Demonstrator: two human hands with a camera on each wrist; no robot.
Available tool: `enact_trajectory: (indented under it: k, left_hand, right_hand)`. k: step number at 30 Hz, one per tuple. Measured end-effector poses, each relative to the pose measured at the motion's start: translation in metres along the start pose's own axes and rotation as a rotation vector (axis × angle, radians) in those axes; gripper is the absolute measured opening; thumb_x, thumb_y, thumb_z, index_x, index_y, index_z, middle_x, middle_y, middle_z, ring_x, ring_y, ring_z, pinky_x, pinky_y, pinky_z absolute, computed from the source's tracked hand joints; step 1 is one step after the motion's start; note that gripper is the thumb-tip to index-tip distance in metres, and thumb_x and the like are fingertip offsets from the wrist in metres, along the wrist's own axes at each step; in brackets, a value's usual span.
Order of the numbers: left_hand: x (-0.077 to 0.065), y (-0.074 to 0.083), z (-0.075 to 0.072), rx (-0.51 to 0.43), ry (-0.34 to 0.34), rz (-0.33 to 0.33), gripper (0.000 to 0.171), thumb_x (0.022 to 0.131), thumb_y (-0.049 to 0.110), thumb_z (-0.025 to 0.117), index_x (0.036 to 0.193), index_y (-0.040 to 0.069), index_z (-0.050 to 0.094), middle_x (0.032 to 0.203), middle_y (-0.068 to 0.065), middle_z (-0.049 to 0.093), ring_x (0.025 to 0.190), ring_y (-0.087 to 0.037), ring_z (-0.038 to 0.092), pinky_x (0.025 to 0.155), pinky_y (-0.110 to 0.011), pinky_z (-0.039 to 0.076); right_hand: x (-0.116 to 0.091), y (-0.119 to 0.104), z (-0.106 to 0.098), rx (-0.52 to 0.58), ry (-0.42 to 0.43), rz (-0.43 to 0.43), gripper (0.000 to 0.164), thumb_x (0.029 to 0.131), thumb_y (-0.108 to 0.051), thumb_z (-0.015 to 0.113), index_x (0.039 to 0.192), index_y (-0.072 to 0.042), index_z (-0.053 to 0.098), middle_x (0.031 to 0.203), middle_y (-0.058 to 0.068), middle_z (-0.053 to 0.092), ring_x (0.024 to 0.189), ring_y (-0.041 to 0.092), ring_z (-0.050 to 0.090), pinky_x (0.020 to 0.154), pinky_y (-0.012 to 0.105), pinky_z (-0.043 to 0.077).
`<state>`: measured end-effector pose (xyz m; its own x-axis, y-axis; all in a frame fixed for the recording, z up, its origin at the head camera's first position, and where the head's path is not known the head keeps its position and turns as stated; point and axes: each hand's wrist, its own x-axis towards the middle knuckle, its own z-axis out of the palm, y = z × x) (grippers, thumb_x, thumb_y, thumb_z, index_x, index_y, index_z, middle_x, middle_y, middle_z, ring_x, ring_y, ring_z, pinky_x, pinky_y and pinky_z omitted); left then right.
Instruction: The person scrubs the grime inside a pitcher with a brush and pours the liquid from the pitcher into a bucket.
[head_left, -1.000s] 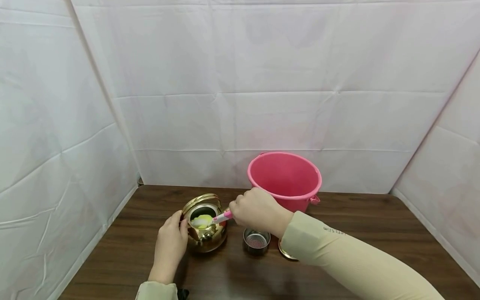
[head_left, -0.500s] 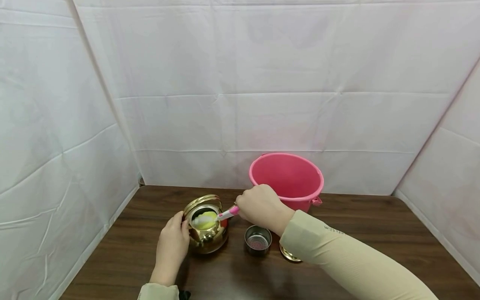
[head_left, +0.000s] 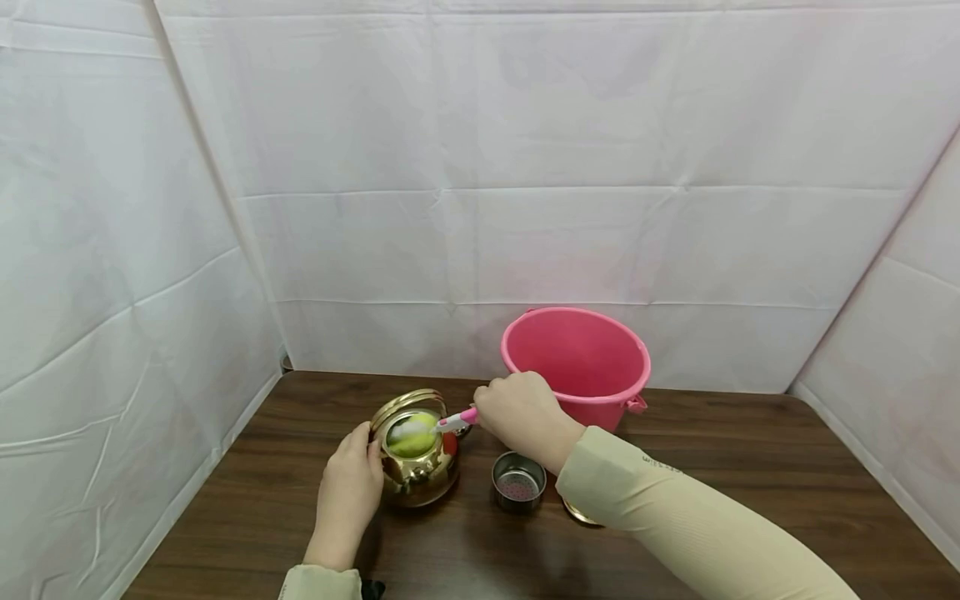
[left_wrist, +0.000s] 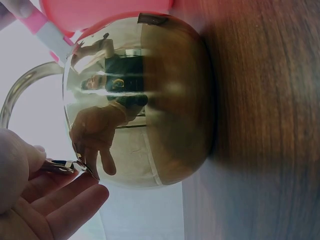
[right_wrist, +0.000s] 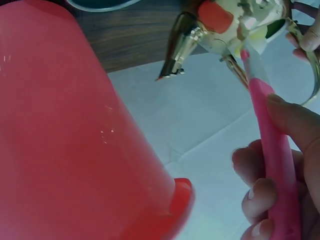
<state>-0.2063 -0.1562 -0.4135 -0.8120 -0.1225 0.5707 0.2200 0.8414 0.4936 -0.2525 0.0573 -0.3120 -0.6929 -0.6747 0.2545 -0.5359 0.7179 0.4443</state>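
A shiny gold kettle (head_left: 420,487) stands on the table with its lid off and its arched handle raised. My left hand (head_left: 351,483) pinches the foot of that handle, thumb and fingers around the metal joint in the left wrist view. In my right hand (head_left: 527,417) is a cleaning brush, its pink grip (right_wrist: 274,150) wrapped by fingers and thumb. The brush's yellow-green sponge head (head_left: 414,440) sits in the kettle's mouth, its lower part hidden inside. The kettle's spout (right_wrist: 181,47) shows in the right wrist view, pointing toward the bucket side.
Behind my right hand stands a pink bucket (head_left: 573,354). A small steel strainer cup (head_left: 519,483) with a perforated bottom is right of the kettle. Beside it lies a gold lid (head_left: 579,512), partly covered by my right sleeve. White sheets enclose the wooden table (head_left: 720,467).
The sponge head has shifted within the kettle's mouth and shows more at the opening, with the right hand drawn slightly right. My left hand keeps its hold on the handle.
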Motion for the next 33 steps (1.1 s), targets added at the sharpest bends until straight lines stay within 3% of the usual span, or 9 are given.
enact_trajectory:
  k: [14, 23, 33]
  left_hand:
    - [0.001, -0.002, 0.000, -0.011, 0.021, 0.016, 0.025, 0.091, -0.001, 0.057, 0.112, -0.013, 0.056, 0.102, -0.029, 0.063, 0.091, -0.044, 0.064, 0.072, -0.052, 0.054]
    - [0.002, -0.002, 0.000, -0.011, 0.036, 0.023, 0.024, 0.091, -0.001, 0.057, 0.111, -0.014, 0.057, 0.101, -0.030, 0.063, 0.091, -0.044, 0.064, 0.072, -0.052, 0.053]
    - [0.002, -0.004, 0.000, -0.010, 0.048, 0.018, 0.020, 0.090, 0.002, 0.059, 0.106, -0.010, 0.059, 0.096, -0.026, 0.065, 0.087, -0.043, 0.065, 0.070, -0.052, 0.053]
  right_hand:
    - [-0.004, -0.005, 0.012, -0.114, 0.173, -0.121, 0.018, 0.083, -0.022, 0.071, 0.069, -0.017, 0.060, 0.058, -0.004, 0.056, 0.050, 0.013, 0.053, 0.045, 0.025, 0.042]
    - [-0.004, -0.006, 0.015, -0.110, 0.273, -0.169, 0.025, 0.084, -0.028, 0.070, 0.064, -0.018, 0.056, 0.054, -0.005, 0.053, 0.047, 0.010, 0.050, 0.042, 0.022, 0.039]
    - [-0.003, -0.001, 0.011, -0.035, 0.252, -0.182, 0.026, 0.083, -0.034, 0.066, 0.064, -0.019, 0.056, 0.053, -0.006, 0.053, 0.046, 0.010, 0.050, 0.042, 0.025, 0.040]
